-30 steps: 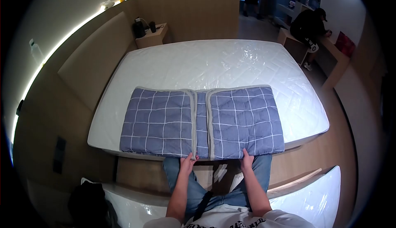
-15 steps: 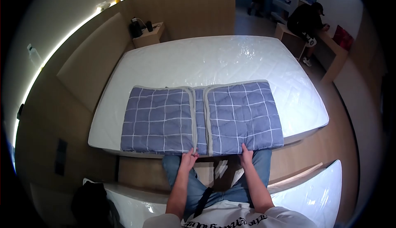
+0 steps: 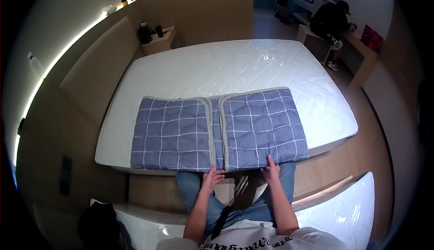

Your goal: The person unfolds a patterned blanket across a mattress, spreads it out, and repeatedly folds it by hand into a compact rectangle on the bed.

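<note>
Quilt [image 3: 262,128], blue-grey with white checks, at the mattress's [image 3: 217,64] near side, its two side panels turned inward, apart along a narrow middle strip. My left hand [image 3: 210,180] is loosely open at the near edge beside that strip; my right [image 3: 271,172], part-open, lays a digit on the right panel, any pinch beneath unclear. I judge this as squaring the folds; a further fold would call for a firm, even hold on both panels.
</note>
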Demonstrator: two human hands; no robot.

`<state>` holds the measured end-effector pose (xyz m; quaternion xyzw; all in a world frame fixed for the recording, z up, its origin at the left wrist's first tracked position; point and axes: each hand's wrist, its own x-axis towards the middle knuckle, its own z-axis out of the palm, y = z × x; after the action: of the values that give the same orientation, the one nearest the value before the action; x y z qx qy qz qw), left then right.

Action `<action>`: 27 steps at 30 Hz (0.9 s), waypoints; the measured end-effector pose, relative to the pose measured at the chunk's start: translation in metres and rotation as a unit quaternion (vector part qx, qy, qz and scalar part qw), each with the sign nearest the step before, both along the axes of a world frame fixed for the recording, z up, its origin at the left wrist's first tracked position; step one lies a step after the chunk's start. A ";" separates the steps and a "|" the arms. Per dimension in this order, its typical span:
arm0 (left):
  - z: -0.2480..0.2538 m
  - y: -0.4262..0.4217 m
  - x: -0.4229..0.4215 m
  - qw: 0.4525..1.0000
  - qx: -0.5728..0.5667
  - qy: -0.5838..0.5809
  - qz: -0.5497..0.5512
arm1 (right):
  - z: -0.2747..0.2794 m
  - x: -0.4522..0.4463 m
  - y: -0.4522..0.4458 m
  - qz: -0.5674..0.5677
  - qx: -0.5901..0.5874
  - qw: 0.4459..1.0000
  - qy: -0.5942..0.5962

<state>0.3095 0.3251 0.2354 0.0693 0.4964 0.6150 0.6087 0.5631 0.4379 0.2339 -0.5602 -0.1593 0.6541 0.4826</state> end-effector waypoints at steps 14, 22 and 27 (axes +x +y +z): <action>0.013 0.123 0.018 0.939 -0.002 0.344 -0.006 | -0.004 0.125 0.077 -0.182 0.019 0.982 0.047; -0.029 0.184 0.001 0.972 0.079 0.195 -0.106 | -0.015 0.121 0.057 -0.166 0.012 0.972 0.166; -0.005 0.189 0.001 0.977 0.049 0.170 -0.117 | 0.009 0.089 0.061 -0.087 0.070 0.978 0.178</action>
<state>0.3109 0.5144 0.2308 0.2602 0.5499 0.5424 0.5794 0.6516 0.4991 0.2432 -0.4115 -0.0668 0.6862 0.5961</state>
